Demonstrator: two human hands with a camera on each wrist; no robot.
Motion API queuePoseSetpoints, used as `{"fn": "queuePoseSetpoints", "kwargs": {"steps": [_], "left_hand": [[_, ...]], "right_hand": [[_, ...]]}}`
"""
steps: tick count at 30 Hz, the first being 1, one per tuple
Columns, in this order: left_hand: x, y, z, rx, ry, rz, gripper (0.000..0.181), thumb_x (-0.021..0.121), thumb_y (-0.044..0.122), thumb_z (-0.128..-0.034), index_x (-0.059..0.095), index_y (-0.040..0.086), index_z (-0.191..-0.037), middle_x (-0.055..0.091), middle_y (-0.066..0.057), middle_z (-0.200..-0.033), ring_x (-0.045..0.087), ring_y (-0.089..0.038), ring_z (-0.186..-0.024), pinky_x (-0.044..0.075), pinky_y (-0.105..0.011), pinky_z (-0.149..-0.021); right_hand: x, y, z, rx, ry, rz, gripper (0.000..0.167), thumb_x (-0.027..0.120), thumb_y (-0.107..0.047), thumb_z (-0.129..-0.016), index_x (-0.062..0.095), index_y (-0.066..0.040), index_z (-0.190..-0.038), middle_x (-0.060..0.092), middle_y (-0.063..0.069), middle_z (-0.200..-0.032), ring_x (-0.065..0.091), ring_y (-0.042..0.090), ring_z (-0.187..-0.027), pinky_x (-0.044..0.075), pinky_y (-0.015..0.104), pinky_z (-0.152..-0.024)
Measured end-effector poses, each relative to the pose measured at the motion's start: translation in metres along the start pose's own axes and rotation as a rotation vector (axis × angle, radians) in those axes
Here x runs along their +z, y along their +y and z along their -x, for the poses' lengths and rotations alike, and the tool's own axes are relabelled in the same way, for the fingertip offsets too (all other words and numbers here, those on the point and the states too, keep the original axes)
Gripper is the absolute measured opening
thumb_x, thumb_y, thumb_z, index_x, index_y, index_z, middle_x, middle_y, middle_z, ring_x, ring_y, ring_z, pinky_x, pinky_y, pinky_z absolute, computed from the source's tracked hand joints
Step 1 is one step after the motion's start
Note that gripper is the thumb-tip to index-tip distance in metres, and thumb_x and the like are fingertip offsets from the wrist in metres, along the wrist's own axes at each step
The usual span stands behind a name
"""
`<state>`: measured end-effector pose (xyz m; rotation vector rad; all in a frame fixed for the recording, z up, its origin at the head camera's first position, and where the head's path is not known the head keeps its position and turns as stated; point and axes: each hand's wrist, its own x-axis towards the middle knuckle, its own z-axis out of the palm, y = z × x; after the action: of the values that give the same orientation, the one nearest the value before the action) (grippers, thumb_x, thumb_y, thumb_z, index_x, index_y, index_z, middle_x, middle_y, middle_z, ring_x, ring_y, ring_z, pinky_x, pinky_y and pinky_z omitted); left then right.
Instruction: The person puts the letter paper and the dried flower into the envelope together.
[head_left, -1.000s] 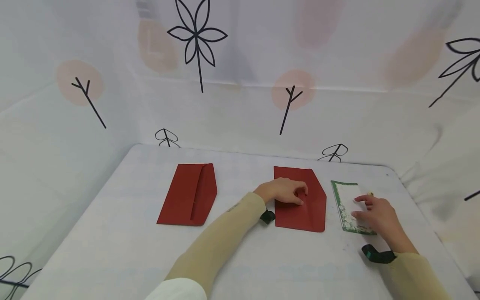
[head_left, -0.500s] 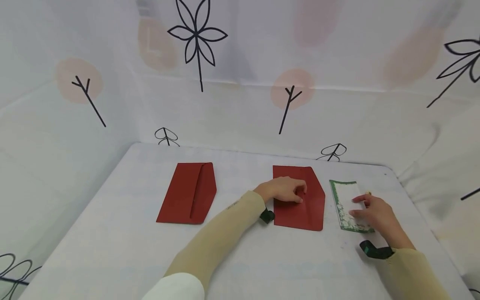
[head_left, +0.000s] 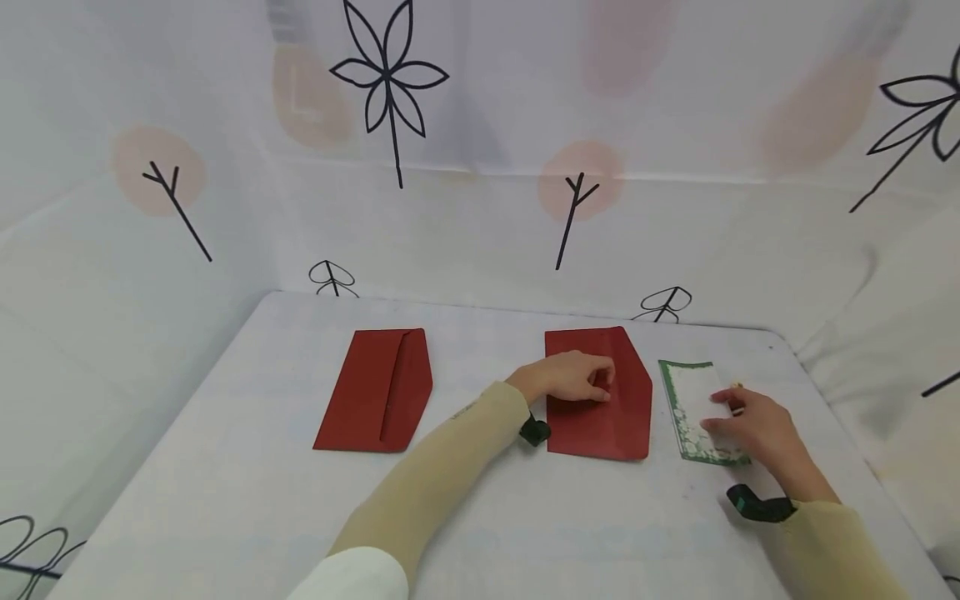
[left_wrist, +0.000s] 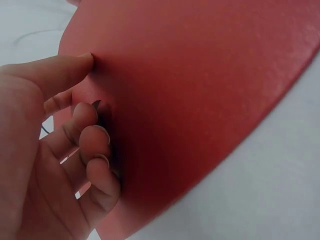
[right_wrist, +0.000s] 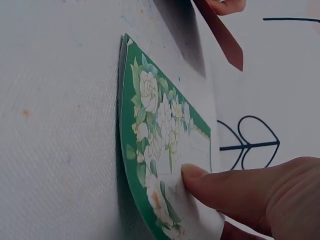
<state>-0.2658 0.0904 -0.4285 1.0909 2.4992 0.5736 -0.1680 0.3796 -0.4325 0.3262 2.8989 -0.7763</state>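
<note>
A red envelope (head_left: 630, 408) lies beneath my left hand (head_left: 573, 375), its pointed flap to the right. In the left wrist view, the curled fingers (left_wrist: 95, 142) hold the envelope at a dark fold, with the thumb tip against its red face. A green-bordered card (head_left: 686, 400) with white flowers lies to the right. My right hand (head_left: 757, 425) grips its right side; in the right wrist view the thumb (right_wrist: 200, 180) presses the printed face, while the other fingers are mostly hidden. A second red envelope (head_left: 360, 387) lies untouched at the left, its flap unfolded.
The white table (head_left: 225, 500) carries both envelopes and the card. A white cloth backdrop (head_left: 465, 233) with black plant drawings rises behind it and at the sides. Dark wrist-worn devices sit at both wrists, such as the right one (head_left: 757, 504).
The held envelope's upper flap corner has shifted slightly up and away. Both hands stay almost where they were, and the other envelope and the card show no clear movement.
</note>
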Motion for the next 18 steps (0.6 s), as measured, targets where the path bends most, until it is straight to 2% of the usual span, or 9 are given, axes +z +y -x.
{"fn": "queuePoseSetpoints", "kwargs": {"steps": [6, 11, 13, 18], "left_hand": [[0.002, -0.002, -0.002, 0.015, -0.006, 0.003, 0.018, 0.066, 0.036, -0.0964, 0.055, 0.026, -0.107, 0.059, 0.005, -0.083, 0.053, -0.005, -0.072, 0.043, -0.02, -0.065], [0.004, -0.003, -0.002, 0.021, 0.001, -0.014, 0.017, 0.066, 0.036, -0.0966, 0.055, 0.026, -0.107, 0.059, 0.006, -0.083, 0.053, -0.004, -0.073, 0.042, -0.019, -0.066], [0.004, -0.003, -0.003, 0.02, 0.003, -0.018, 0.017, 0.066, 0.035, -0.0966, 0.055, 0.026, -0.107, 0.059, 0.006, -0.083, 0.053, -0.004, -0.073, 0.042, -0.02, -0.066], [0.004, -0.003, -0.002, 0.014, 0.005, -0.01, 0.017, 0.065, 0.035, -0.0967, 0.055, 0.026, -0.108, 0.059, 0.006, -0.083, 0.053, -0.004, -0.073, 0.042, -0.02, -0.066]], "right_hand": [[-0.006, 0.004, 0.005, -0.011, -0.03, -0.015, 0.058, 0.075, -0.027, -0.089, 0.053, 0.009, -0.128, 0.048, 0.036, -0.123, 0.047, 0.048, -0.106, 0.045, 0.056, -0.083], [-0.011, 0.006, 0.009, -0.081, -0.038, 0.003, 0.043, 0.062, -0.021, -0.097, 0.055, 0.009, -0.128, 0.048, 0.038, -0.126, 0.051, 0.049, -0.106, 0.047, 0.056, -0.081], [-0.013, 0.006, 0.01, -0.104, -0.032, 0.002, 0.039, 0.059, -0.016, -0.098, 0.056, 0.01, -0.127, 0.05, 0.038, -0.125, 0.055, 0.046, -0.101, 0.049, 0.054, -0.078], [-0.014, 0.007, 0.012, -0.109, -0.044, -0.054, 0.041, 0.061, -0.013, -0.097, 0.055, 0.012, -0.129, 0.051, 0.037, -0.124, 0.064, 0.034, -0.092, 0.056, 0.043, -0.076]]}}
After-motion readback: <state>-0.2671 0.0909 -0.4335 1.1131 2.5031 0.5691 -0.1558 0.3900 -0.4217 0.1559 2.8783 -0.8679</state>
